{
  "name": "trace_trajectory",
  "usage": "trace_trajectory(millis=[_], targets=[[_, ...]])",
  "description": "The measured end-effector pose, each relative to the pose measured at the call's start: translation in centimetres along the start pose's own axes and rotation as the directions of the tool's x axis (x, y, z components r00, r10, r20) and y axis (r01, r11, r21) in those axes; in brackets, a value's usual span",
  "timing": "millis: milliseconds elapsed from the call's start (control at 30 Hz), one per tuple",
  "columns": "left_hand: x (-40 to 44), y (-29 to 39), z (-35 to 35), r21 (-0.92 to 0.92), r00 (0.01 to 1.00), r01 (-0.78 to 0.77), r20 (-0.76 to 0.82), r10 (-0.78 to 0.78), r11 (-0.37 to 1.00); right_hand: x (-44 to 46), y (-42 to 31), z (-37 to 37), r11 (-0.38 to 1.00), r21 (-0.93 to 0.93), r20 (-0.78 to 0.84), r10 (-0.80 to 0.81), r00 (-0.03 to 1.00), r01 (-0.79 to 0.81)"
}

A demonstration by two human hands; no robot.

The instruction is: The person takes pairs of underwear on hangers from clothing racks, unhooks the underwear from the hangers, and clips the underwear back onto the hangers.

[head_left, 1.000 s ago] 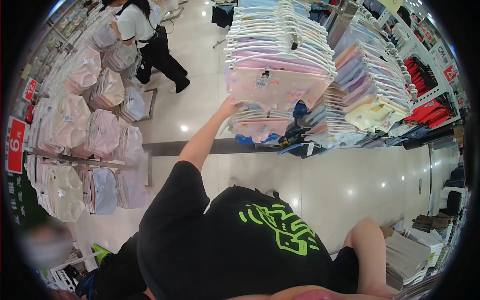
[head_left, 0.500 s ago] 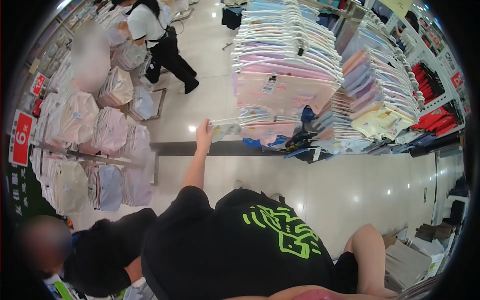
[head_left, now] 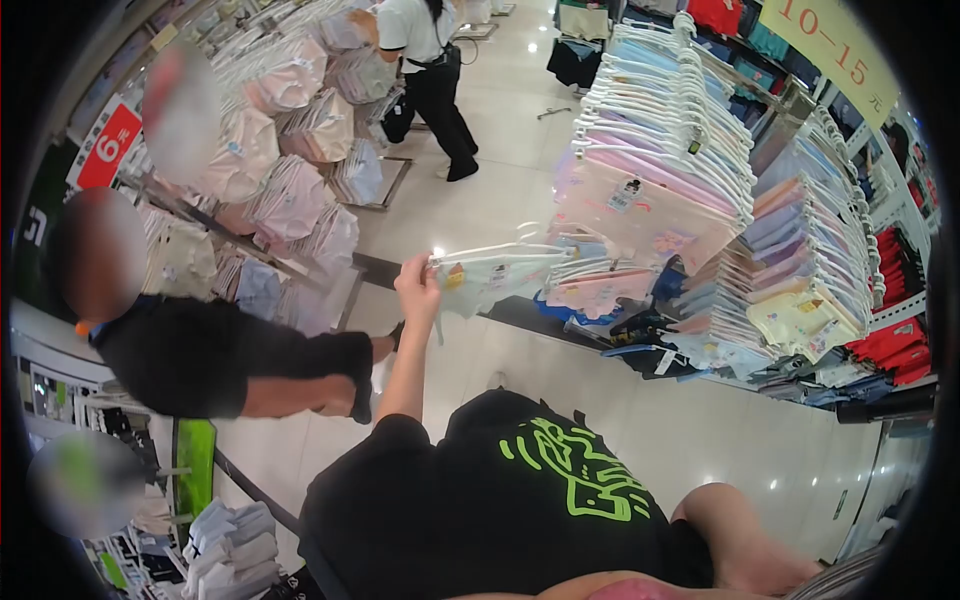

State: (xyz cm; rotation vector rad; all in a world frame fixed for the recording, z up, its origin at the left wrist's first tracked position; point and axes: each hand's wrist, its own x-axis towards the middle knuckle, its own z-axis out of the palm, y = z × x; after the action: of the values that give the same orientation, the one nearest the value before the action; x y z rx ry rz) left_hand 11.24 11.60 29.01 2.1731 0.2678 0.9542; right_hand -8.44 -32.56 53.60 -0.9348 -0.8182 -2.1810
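My left hand (head_left: pixel 418 285) is closed on one end of a white clothes hanger (head_left: pixel 515 249). A pale green garment with small printed pictures, apparently children's underpants (head_left: pixel 492 281), hangs from it. The hanger's far end is beside the lower row of a rack of hung underpants; I cannot tell whether it touches them. Above that row hang pink underpants (head_left: pixel 630 205) with a white tag, at the front of a long row of white hangers. My right arm (head_left: pixel 735 530) is bent at the lower right, and its hand is out of sight.
A second row of hung underpants (head_left: pixel 800 325) stands to the right. Racks of pastel underwear (head_left: pixel 290 195) line the left side. One person in black (head_left: pixel 220 355) is close on my left; another in a white top (head_left: pixel 412 35) is farther along the tiled aisle (head_left: pixel 500 180).
My left hand has drawn the hanger with the pale green underpants out to the left, so more of it shows. The view has turned, and the person in black shows more fully.
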Motion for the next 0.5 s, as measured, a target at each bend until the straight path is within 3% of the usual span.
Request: trace_trajectory(millis=[33, 67, 133, 167, 200, 233, 300, 367, 433, 500], targets=[[0.0, 1.3, -0.8, -0.067, 1.0, -0.018, -0.012, 0.017, 0.998, -3.7, 3.0, 7.0, 1.0, 0.01, 0.06, 0.015, 0.998, -0.016], [0.0, 2.7, -1.4, -0.138, 0.999, -0.037, -0.026, 0.033, 0.99, -3.7, 3.1, 5.5, 0.999, 0.021, 0.122, 0.026, 0.992, -0.029], [-0.1, 5.5, -2.5, -0.17, 0.995, -0.099, -0.023, 0.096, 0.98, -8.1, 3.2, 3.2, 0.927, -0.251, 0.17, 0.326, 0.93, -0.279], [-0.3, 6.9, -2.9, -0.207, 0.987, -0.161, -0.016, 0.161, 0.965, -9.4, 2.7, 4.2, 0.831, -0.197, 0.352, 0.555, 0.754, -0.52], [-0.5, 8.3, -3.2, -0.201, 0.98, -0.198, -0.015, 0.199, 0.96, -10.6, 2.0, 5.7, 0.716, -0.292, 0.442, 0.689, 0.575, -0.634], [-0.8, 9.4, -3.4, -0.213, 0.98, -0.19, 0.011, 0.197, 0.958, -12.2, 2.3, 5.1, 0.602, -0.302, 0.557, 0.741, 0.376, -0.739], [-1.5, 11.9, -3.5, -0.246, 0.97, -0.238, -0.004, 0.245, 0.939, -15.6, 1.4, 4.5, 0.365, -0.442, 0.548, 0.833, 0.076, -0.82], [-2.4, 13.6, -3.4, -0.274, 0.976, -0.196, 0.037, 0.214, 0.942, -18.1, 1.1, 4.2, 0.427, -0.478, 0.565, 0.818, 0.104, -0.768], [-3.0, 14.5, -3.3, -0.343, 0.96, -0.251, 0.029, 0.277, 0.905, -18.3, 1.0, 5.1, 0.481, -0.516, 0.575, 0.808, 0.13, -0.709], [-3.8, 15.2, -3.4, -0.374, 0.967, -0.206, 0.066, 0.248, 0.904, -17.1, 1.1, 6.8, 0.595, -0.574, 0.631, 0.759, 0.159, -0.562]])
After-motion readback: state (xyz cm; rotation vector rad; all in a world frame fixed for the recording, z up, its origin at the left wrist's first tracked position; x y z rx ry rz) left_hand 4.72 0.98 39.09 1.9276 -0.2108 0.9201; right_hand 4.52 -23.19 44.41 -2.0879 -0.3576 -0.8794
